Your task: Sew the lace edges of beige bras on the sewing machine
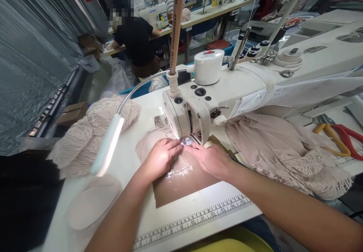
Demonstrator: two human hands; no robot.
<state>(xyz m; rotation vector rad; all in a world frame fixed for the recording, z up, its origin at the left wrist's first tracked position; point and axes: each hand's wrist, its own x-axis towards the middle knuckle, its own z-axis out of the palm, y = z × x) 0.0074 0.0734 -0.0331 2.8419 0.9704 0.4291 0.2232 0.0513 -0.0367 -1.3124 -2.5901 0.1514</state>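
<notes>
My left hand [162, 156] lies just left of the presser foot [186, 141] of a white sewing machine [181, 115]. Its fingers are pressed together on a thin beige fabric piece [144, 142], which spreads out to the left. From the other side my right hand [211, 158] grips the work by the needle, thumb and forefinger close to the foot. The fabric between the fingertips is mostly hidden. Both hands rest over a brown sheet [181, 191] with shiny clear film [180, 170] on it.
Lace pieces [76, 138] are piled at left, near a lit lamp [107, 146] and a pale oval pad [92, 206]. Right of the machine lie beige lace fabric [278, 153] and red-and-yellow-handled scissors [337, 140]. A printed ruler [195, 221] runs along the front edge. A person [136, 40] sits beyond.
</notes>
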